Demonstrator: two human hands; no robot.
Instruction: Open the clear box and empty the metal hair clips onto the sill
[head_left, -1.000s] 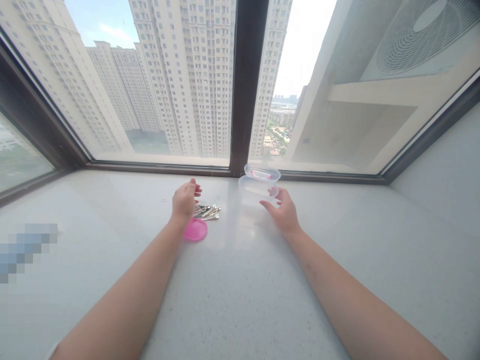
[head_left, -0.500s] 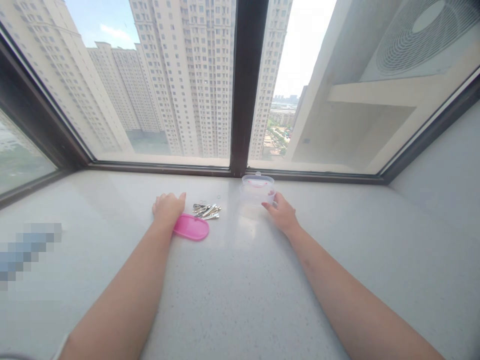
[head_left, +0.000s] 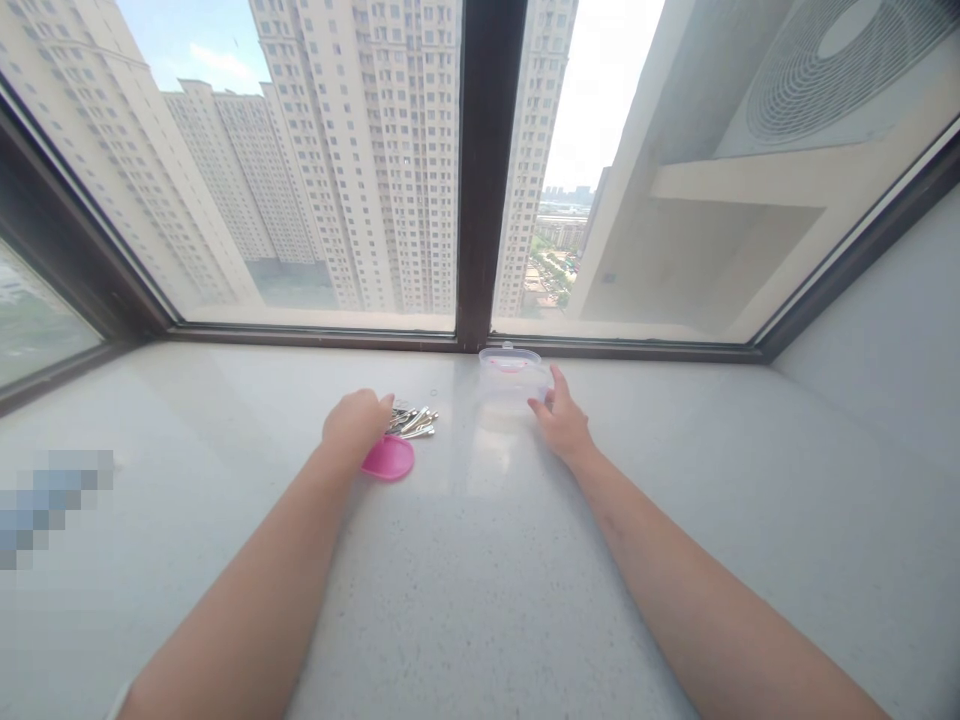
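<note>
A small loose pile of metal hair clips [head_left: 412, 422] lies on the white sill. My left hand [head_left: 356, 422] is at the left side of the pile, its thumb beside the clips; its other fingers are hidden behind the hand. Partly under that hand is a pink oval lid or tray [head_left: 388, 460]. Farther right, a clear plastic box [head_left: 510, 380] with a pinkish handle stands close to the window frame. At the box's right side is my right hand [head_left: 564, 422], fingers apart, the thumb and some fingertips close to its wall.
Thin small rings [head_left: 433, 393] lie behind the clips. A dark window frame [head_left: 474, 250] borders the back of the pale speckled sill [head_left: 465, 580]. At the far left sits a blurred, pixelated patch [head_left: 52, 505].
My left hand has moved right, from the outer side of the pink piece to the clips, and covers part of both. My right index finger has lifted away from the box, which stays in place.
</note>
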